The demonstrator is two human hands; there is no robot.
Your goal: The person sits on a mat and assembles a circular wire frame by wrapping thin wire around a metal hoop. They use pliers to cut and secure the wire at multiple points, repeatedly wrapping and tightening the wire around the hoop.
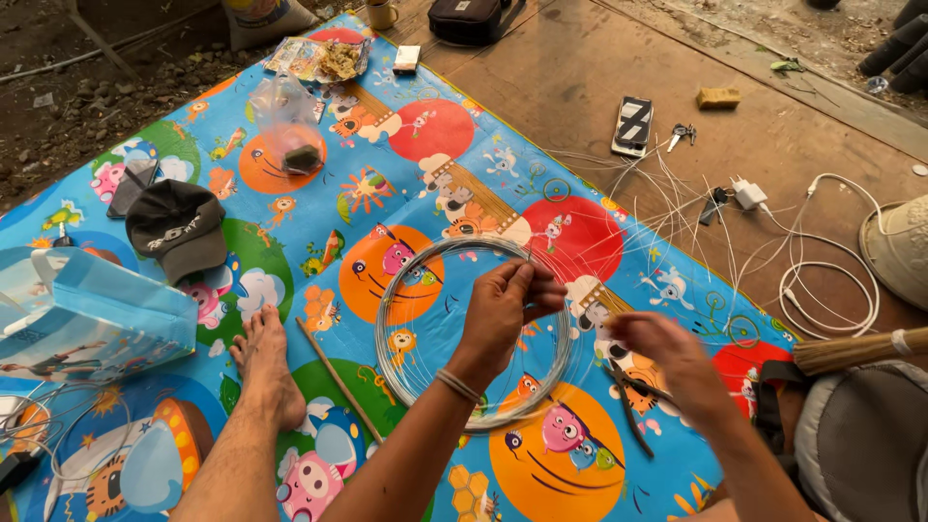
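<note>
The left hand (503,309) pinches the far-right rim of a wire coil (474,333), held over the mat (387,174). The right hand (662,343), blurred, has fingers closed on a thin strand; pliers (628,406) lie beneath.

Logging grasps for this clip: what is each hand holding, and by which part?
The left hand pinches the coil of thin wire at its upper right rim. The right hand is blurred; whether it holds a strand cannot be told.

Thin wire coil (406,382) is gleaming metallic, the cartoon-printed mat (406,174) is shining like glossy plastic, the cap (179,230) is looking matt cloth, floorboards (580,87) rough wood.
</note>
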